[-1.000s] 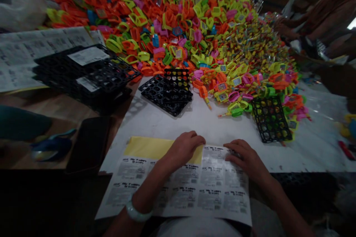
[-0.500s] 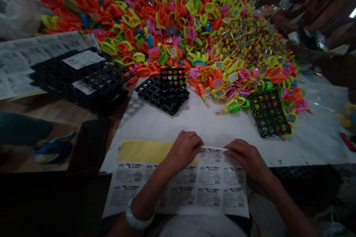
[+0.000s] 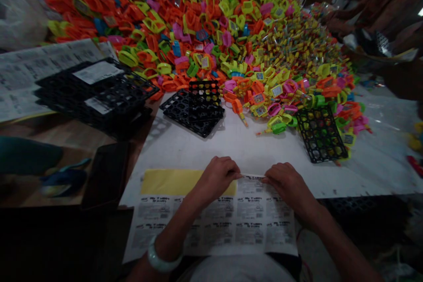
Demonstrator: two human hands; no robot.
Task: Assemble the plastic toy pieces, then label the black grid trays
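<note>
A sheet of printed labels (image 3: 218,229) lies over the near table edge and my lap. Along its top left runs a bare yellow backing strip (image 3: 172,181), where labels are gone. My left hand (image 3: 218,176) pinches the sheet's top edge at the right end of that strip. A short way to the right, my right hand (image 3: 286,183) has thumb and fingers closed on the same edge. Between the hands one row of labels still shows at the top. Both sets of fingertips partly hide what they grip.
Colourful plastic toy watches (image 3: 198,22) are heaped across the back. Black grid trays (image 3: 194,114) stand before the heap, another tray (image 3: 320,134) leans at right, and a labelled tray stack (image 3: 95,92) is at left beside a dark phone (image 3: 105,174). A co-worker's arm (image 3: 373,9) shows at upper right.
My right hand has shifted slightly left along the sheet's top edge, closer to my left hand. My left hand and the sheet stay nearly the same.
</note>
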